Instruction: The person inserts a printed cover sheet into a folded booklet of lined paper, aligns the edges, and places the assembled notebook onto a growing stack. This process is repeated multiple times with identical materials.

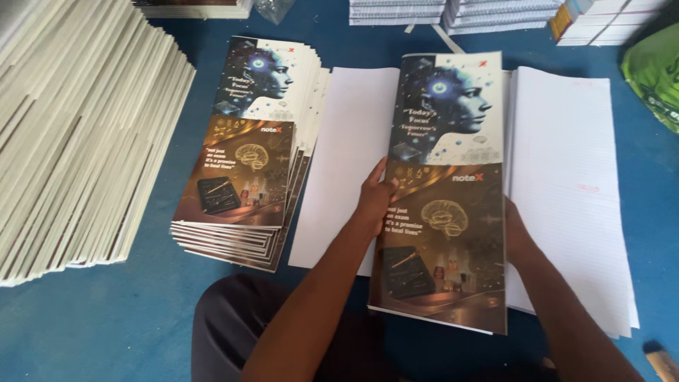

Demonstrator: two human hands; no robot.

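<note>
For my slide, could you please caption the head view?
Both hands, left hand and right hand, hold a printed cover sheet over blank paper.

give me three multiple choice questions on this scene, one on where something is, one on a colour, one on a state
1. Where is the stack of printed covers?
A. left of the held cover
B. right of the held cover
C. under the green bag

2. What colour is the work surface?
A. red
B. blue
C. white

3. How is the held cover gripped?
A. by one hand only
B. by both hands at its side edges
C. by no hand

Answers:
1 A, the stack lies fanned to its left.
2 B, blue shows all around.
3 B, the left hand and the right hand clasp its opposite edges.
</note>
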